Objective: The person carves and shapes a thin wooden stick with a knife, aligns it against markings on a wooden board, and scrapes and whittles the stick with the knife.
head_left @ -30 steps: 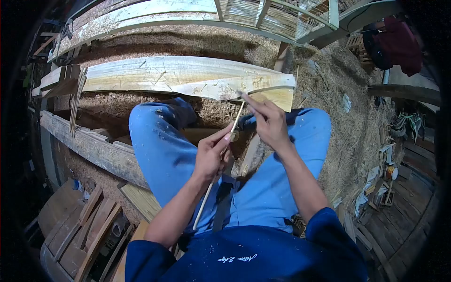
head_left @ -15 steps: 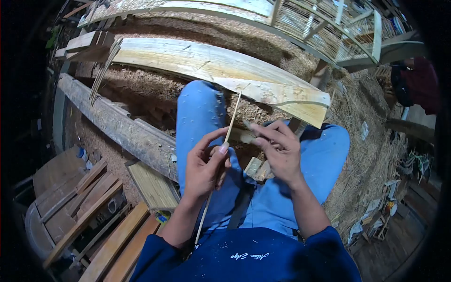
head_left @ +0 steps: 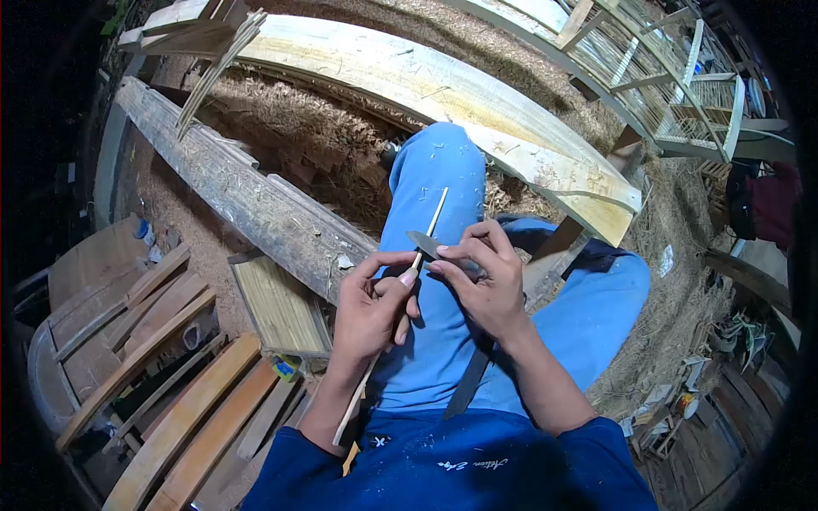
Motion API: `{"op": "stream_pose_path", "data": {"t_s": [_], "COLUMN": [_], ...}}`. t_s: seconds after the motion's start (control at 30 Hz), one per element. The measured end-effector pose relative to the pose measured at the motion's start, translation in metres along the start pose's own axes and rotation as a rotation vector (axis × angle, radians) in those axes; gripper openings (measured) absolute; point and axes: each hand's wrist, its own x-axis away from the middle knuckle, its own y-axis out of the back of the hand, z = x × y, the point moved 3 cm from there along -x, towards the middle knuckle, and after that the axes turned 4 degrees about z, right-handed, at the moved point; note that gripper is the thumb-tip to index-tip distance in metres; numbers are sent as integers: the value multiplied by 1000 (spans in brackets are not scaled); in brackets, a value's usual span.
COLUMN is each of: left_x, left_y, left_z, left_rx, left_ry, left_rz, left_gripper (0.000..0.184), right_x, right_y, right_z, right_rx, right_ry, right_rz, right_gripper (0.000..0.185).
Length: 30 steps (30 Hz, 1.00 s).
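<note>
A thin pale stick (head_left: 437,213) runs up and to the right through the fingers of my left hand (head_left: 375,307), which is closed on it. Its lower end passes below the wrist toward my shirt. My right hand (head_left: 487,277) pinches a small knife with a short grey blade (head_left: 422,243). The blade lies at the stick, just above my left thumb. Both hands are over my blue trouser leg (head_left: 439,162).
A long pale plank (head_left: 409,77) with shavings lies ahead. A rough beam (head_left: 230,187), a bundle of thin sticks (head_left: 217,77) and curved wood pieces (head_left: 179,426) are at left. A slatted frame (head_left: 673,85) stands at upper right.
The view has shifted right and the plank sits higher. My right hand has come in to my left, bringing the blade to the stick. The stick's tip is now over my knee instead of the plank.
</note>
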Motion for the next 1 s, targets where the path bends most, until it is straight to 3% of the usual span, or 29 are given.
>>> {"op": "stream_pose_path", "data": {"t_s": [0.67, 1.0], "left_x": [8, 34], "left_y": [6, 10], "left_z": [24, 40], "left_rx": [82, 81], "left_ry": [-87, -88], "left_rz": [-102, -155], "left_gripper": [26, 24], "right_x": [-3, 1], "right_y": [-13, -13], "right_z": [-4, -11], "right_rx": [-56, -11], "right_ry": [-80, -102], "right_rz": [80, -9], "right_gripper": [12, 13]}}
